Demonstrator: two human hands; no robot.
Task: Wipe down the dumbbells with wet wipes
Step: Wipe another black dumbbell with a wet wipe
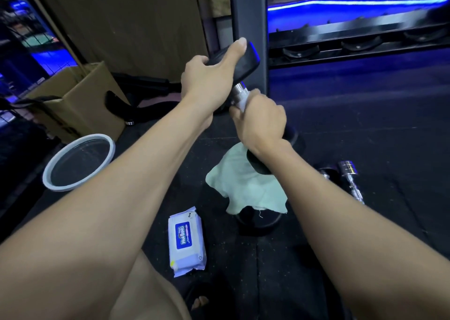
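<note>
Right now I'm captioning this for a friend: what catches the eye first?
The two hands at centre: the left hand holds the upper head of a black dumbbell, and the right hand grips a white wipe around its chrome handle. Below lie a pale green cloth and a wipes pack.

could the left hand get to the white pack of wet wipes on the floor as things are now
Probably yes, once freed: the left hand grips the black dumbbell's upper head; the white wet-wipe pack lies uncovered on the floor beneath that arm.
</note>
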